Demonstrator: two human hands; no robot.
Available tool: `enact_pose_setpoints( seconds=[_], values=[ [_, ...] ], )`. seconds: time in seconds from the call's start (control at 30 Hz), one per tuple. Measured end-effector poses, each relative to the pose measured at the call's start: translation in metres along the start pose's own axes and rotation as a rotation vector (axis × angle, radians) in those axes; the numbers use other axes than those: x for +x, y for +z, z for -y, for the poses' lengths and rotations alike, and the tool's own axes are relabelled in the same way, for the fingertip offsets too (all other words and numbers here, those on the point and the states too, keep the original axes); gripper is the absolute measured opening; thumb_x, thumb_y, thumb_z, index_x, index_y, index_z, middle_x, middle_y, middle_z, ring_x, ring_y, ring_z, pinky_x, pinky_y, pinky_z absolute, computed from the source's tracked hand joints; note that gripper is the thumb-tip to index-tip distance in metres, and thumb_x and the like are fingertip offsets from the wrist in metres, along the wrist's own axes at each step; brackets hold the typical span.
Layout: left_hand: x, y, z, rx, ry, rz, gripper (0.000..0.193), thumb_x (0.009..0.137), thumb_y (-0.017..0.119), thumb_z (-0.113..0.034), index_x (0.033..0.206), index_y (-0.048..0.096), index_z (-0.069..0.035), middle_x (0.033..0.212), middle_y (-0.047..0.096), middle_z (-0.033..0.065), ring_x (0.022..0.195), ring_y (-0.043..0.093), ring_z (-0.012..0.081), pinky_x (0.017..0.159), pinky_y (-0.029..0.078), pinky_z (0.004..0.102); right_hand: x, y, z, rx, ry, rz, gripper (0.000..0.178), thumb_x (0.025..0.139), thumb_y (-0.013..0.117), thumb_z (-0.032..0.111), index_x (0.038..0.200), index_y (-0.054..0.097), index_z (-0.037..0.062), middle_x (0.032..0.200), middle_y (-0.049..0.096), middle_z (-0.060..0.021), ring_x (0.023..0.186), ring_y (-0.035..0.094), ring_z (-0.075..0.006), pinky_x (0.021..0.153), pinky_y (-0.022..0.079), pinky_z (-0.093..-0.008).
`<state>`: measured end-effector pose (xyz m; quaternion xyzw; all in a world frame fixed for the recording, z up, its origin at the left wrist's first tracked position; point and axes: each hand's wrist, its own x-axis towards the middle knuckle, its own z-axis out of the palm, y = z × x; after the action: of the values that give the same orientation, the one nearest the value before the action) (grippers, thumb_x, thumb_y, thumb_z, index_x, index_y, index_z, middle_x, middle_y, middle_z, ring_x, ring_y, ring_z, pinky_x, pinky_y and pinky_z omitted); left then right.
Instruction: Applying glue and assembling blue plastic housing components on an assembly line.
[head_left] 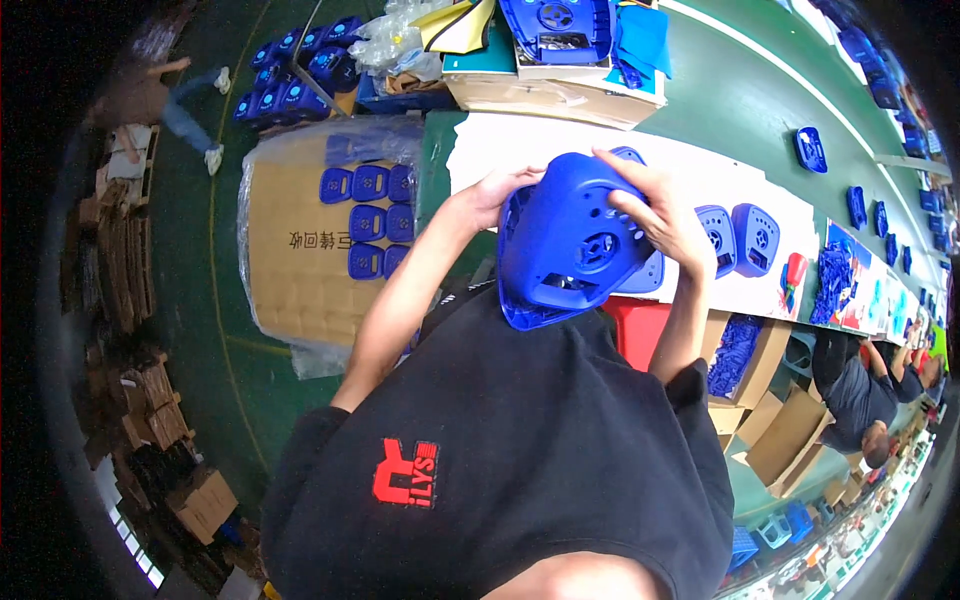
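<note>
Head view, counted left to right around one blue housing held up at the person's chest: to its left, seven blue plates lie clear on plastic-wrapped cardboard, with others blurred under the film that I cannot count. One left hand grips the housing's upper left edge, fingers bent narrowly around it; one right hand holds its right side, fingers spread over the upper face. Right of the housing, two more blue plates show plainly, then one red item and one heap of blue parts. As for the surface, a white worktop runs behind the housing and off to its right. Around it, cardboard stacks stand far left of the housing, green floor lies on both sides, one red stool sits just below its right, and a dark-clothed co-worker is far right.
</note>
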<state>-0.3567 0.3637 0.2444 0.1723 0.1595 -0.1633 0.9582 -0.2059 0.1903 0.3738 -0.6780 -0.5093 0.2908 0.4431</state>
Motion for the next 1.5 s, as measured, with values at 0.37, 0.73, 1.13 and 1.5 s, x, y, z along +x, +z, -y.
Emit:
enact_pose_setpoints(
  seconds=[0.37, 0.73, 1.13, 1.5],
  values=[
    [0.000, 0.040, -0.013, 0.148, 0.093, 0.002, 0.064, 0.093, 0.034, -0.054, 0.120, 0.052, 0.000, 0.107, 0.063, 0.0146, 0.092, 0.064, 0.0205, 0.084, 0.052, 0.0349, 0.026, 0.003, 0.009, -0.202, -0.108, 0.371, 0.047, 0.087, 0.056, 0.037, 0.125, 0.054, 0.0087, 0.108, 0.062, -0.0177, 0.100, 0.059, -0.0315, 0.088, 0.044, -0.0367],
    [0.005, 0.007, -0.001, -0.009, 0.067, 0.031, 0.060, 0.092, 0.038, -0.050, 0.118, 0.052, 0.002, 0.104, 0.064, 0.0162, 0.087, 0.065, 0.0215, 0.080, 0.053, 0.0346, 0.023, 0.009, 0.007, -0.208, -0.130, 0.217, 0.042, 0.087, 0.057, 0.037, 0.111, 0.063, 0.0036, 0.101, 0.065, -0.0160, 0.095, 0.062, -0.0288, 0.087, 0.046, -0.0340],
    [0.018, 0.011, 0.008, 0.365, 0.260, -0.090, 0.052, 0.096, 0.031, -0.041, 0.123, 0.048, 0.000, 0.108, 0.062, 0.0168, 0.094, 0.063, 0.0233, 0.084, 0.053, 0.0373, 0.027, 0.030, 0.001, -0.223, -0.283, 0.145, 0.040, 0.088, 0.056, 0.036, 0.104, 0.063, -0.0005, 0.097, 0.065, -0.0169, 0.091, 0.062, -0.0313, 0.083, 0.048, -0.0345],
    [0.024, -0.019, 0.007, 0.067, 0.203, 0.257, 0.048, 0.097, 0.029, -0.032, 0.129, 0.041, 0.001, 0.114, 0.058, 0.0204, 0.098, 0.062, 0.0268, 0.085, 0.053, 0.0390, 0.028, 0.018, 0.013, -0.359, -0.165, 0.196, 0.043, 0.089, 0.051, 0.040, 0.103, 0.063, 0.0017, 0.093, 0.064, -0.0163, 0.090, 0.061, -0.0309, 0.079, 0.047, -0.0365]
  ],
)
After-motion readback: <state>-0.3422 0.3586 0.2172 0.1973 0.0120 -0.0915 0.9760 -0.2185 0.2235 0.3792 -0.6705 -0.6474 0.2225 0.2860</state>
